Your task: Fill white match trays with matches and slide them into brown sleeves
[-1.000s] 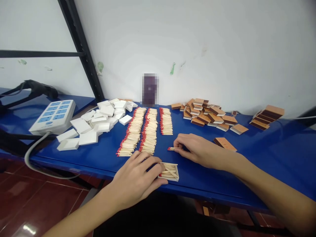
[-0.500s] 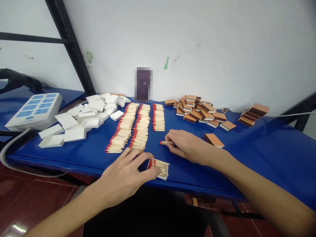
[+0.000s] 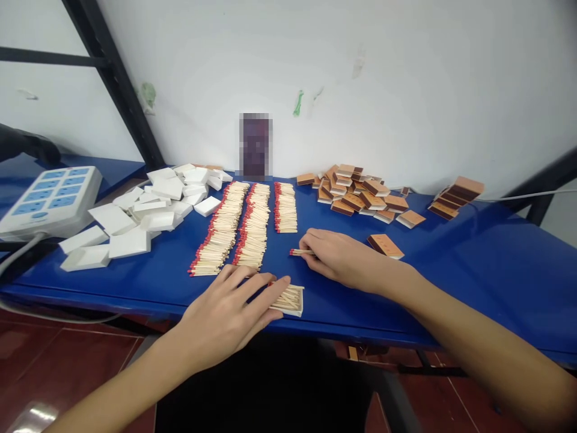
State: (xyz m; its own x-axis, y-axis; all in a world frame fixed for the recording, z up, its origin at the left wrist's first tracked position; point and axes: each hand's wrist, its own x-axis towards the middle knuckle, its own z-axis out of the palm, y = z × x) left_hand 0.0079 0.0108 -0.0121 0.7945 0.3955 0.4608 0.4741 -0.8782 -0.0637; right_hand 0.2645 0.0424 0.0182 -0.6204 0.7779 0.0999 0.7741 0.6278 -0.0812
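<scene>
Pinching a few red-tipped wooden matches between fingertips of right hand, near the blue worktop's front edge. Left hand spread flat, fingers resting on small white cardboard tray of matches at that edge. Behind, three rows of matches.

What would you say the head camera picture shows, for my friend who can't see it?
At a blue table, the left hand rests its fingers on a small open tray of matches, while the right hand pinches a few matches. Behind lie three rows of red-tipped matches, white trays on the left and brown matchbox sleeves on the right.
</scene>
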